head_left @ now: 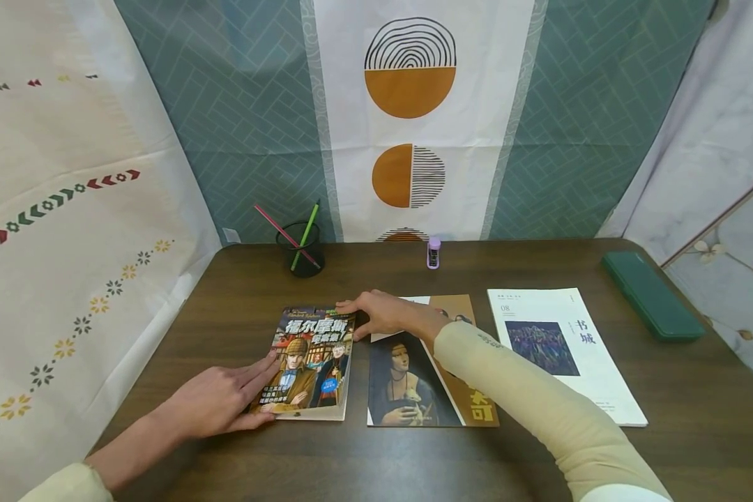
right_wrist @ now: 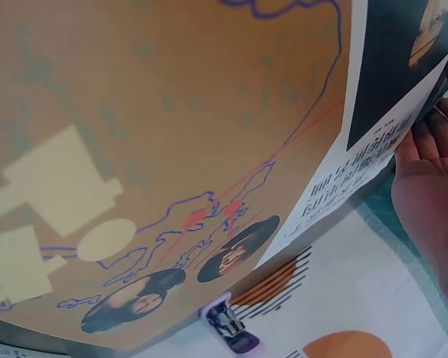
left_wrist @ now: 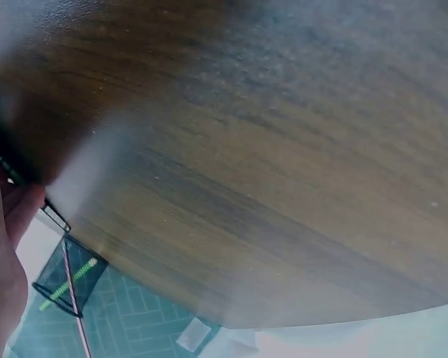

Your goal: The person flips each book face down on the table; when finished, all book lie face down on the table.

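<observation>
A comic-style paperback book (head_left: 307, 362) with a detective in a checked cap on its cover lies flat at the left of the table. My left hand (head_left: 222, 397) holds its lower left corner, fingers along the left side and thumb at the bottom edge. At the opposite upper right corner, my right hand (head_left: 379, 312) grips with a fingertip at the top edge and the thumb by the right side. Beneath the right forearm lies a brown and black book (head_left: 408, 390) with a painted portrait, partly covered by the sleeve.
A white magazine (head_left: 539, 348) lies to the right, a green case (head_left: 652, 296) beyond it. Toward the back stand a black mesh pen cup (head_left: 304, 258) with two pencils and a small purple-capped item (head_left: 434, 253). Cloth hangs behind the wooden table (head_left: 376, 464).
</observation>
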